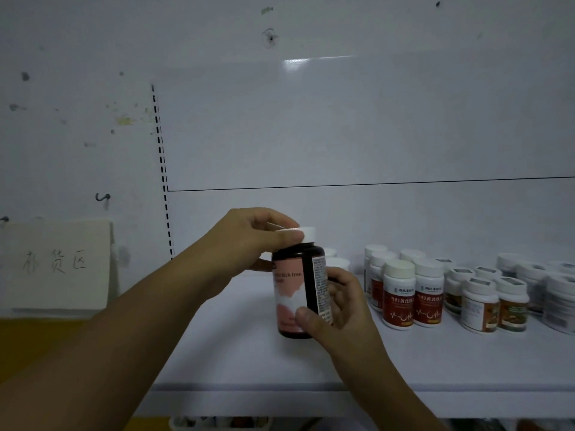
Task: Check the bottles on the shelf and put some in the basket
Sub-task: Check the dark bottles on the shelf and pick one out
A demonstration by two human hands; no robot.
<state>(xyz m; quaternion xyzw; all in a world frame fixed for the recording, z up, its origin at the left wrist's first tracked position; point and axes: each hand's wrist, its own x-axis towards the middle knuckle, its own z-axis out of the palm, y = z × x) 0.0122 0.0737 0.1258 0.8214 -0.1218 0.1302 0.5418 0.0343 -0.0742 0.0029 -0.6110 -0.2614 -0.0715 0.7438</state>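
Note:
I hold a dark brown bottle [300, 290] with a pink and white label upright above the white shelf [236, 346]. Its white cap [308, 233] is gripped from above by my left hand [249, 244]. My right hand [334, 309] wraps the bottle's lower right side, thumb across the label. Several white-capped bottles with red labels [399, 297] stand on the shelf to the right, and more white bottles [480, 303] with orange and green labels stand beyond them. No basket can be made out.
A white back panel [342, 135] rises behind the shelf, with a slotted upright [161, 169] at its left edge. A paper sign with handwriting [56, 265] hangs on the wall at left. Below the shelf edge, part of a white container [217, 424] shows.

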